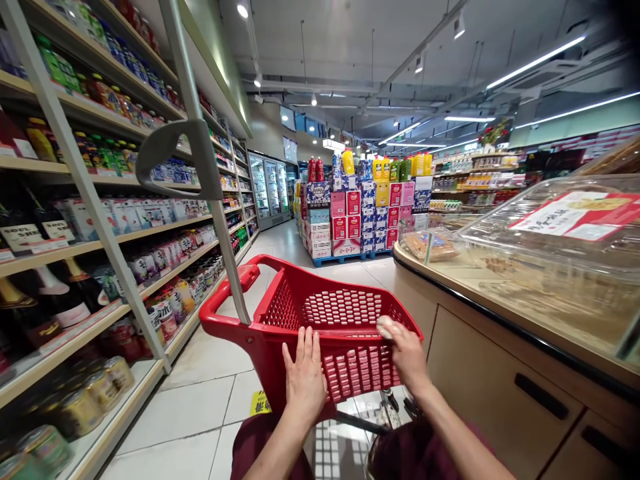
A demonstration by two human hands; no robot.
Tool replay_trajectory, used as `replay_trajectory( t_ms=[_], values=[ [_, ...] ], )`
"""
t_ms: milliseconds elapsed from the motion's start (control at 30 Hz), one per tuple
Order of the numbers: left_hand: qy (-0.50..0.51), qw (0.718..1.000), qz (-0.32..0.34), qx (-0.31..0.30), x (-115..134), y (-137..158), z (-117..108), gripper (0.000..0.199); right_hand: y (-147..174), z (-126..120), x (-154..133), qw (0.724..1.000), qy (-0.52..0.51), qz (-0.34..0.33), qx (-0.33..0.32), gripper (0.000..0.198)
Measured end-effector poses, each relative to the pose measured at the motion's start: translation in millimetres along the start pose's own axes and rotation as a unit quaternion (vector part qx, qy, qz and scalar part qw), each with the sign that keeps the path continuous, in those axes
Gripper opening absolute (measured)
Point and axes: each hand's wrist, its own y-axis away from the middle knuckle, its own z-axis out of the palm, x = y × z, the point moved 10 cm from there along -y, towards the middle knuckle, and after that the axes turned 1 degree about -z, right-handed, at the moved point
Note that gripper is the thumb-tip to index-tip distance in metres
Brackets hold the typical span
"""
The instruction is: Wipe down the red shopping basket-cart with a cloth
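The shopping basket [345, 345] stands on the tiled floor [200, 413] directly before you, beside the wooden counter [425, 293]. Its shell is glossy red plastic, perforated with rows of slots; a grey pole [231, 267] rises from its left end to a dark grey loop grip [206, 160]. Your left hand [306, 375] lies flat on the near wall, thumb apart; your right hand [407, 357] pinches a white wad [385, 327] at the rim.
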Motion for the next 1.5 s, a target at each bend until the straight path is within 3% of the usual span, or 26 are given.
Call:
replay_trajectory(
  t_ms=[67,100,167,233,300,467,533,633,700,733,800,867,933,1000,1133,1200,1267,1400,1433,1500],
  values=[
    [0.002,1.000,-0.002,0.002,1,1,0,0.068,2,-9,30,0.997,0.035,0.066,0.037,0.046],
    [0.003,1.000,-0.004,0.003,2,1,0,0.068,3,-9,30,0.995,0.037,0.073,0.049,0.045],
    [0.005,1.000,-0.006,0.003,3,1,-2,0.068,6,2,0,0.999,0.009,0.028,0.044,0.047],
    [0.010,1.000,0.003,-0.004,2,1,-5,0.066,9,19,-44,0.998,-0.040,-0.057,0.004,0.052],
    [0.014,1.000,0.006,-0.007,-7,0,-11,0.064,11,25,-63,0.993,-0.064,-0.098,-0.025,0.055],
    [0.003,0.999,-0.043,0.008,-46,-3,-30,0.063,7,2,-11,0.999,0.006,0.037,0.022,0.048],
    [0.000,0.999,-0.038,0.002,-49,-3,-31,0.063,6,10,-38,1.000,-0.009,0.015,0.009,0.048],
    [-0.005,1.000,-0.027,0.010,-48,0,-30,0.062,6,33,-126,0.992,-0.076,-0.096,-0.030,0.054],
    [-0.004,0.999,-0.008,0.035,-49,4,-35,0.061,8,42,-162,0.985,-0.091,-0.141,-0.051,0.055],
    [-0.002,0.998,-0.002,0.056,-53,6,-39,0.060,9,43,-164,0.984,-0.087,-0.144,-0.056,0.054],
    [0.003,0.994,-0.024,0.110,-76,11,-54,0.060,9,40,-142,0.990,-0.065,-0.112,-0.050,0.051],
    [0.003,0.983,-0.085,0.163,-111,17,-71,0.061,9,36,-110,0.996,-0.043,-0.068,-0.035,0.049],
    [-0.001,0.975,-0.129,0.179,-143,19,-80,0.061,7,39,-107,0.997,-0.043,-0.054,-0.030,0.047],
    [-0.003,0.979,-0.127,0.160,-158,16,-81,0.061,3,51,-148,0.993,-0.075,-0.084,-0.040,0.045],
    [-0.012,0.984,-0.108,0.141,-159,11,-77,0.059,-7,61,-278,0.975,-0.144,-0.169,-0.025,0.042],
    [-0.018,0.983,-0.109,0.144,-156,13,-77,0.058,-8,57,-307,0.969,-0.136,-0.204,-0.012,0.039],
    [-0.018,0.985,-0.107,0.138,-153,15,-77,0.060,-5,52,-292,0.971,-0.113,-0.212,-0.010,0.037],
    [-0.015,0.985,-0.115,0.128,-151,18,-76,0.062,4,43,-213,0.982,-0.069,-0.174,-0.003,0.040],
    [-0.015,0.984,-0.120,0.127,-151,18,-76,0.062,6,42,-206,0.983,-0.070,-0.169,0.004,0.040],
    [-0.018,0.983,-0.129,0.129,-150,18,-76,0.062,9,43,-218,0.979,-0.093,-0.182,0.018,0.040]
  ],
)
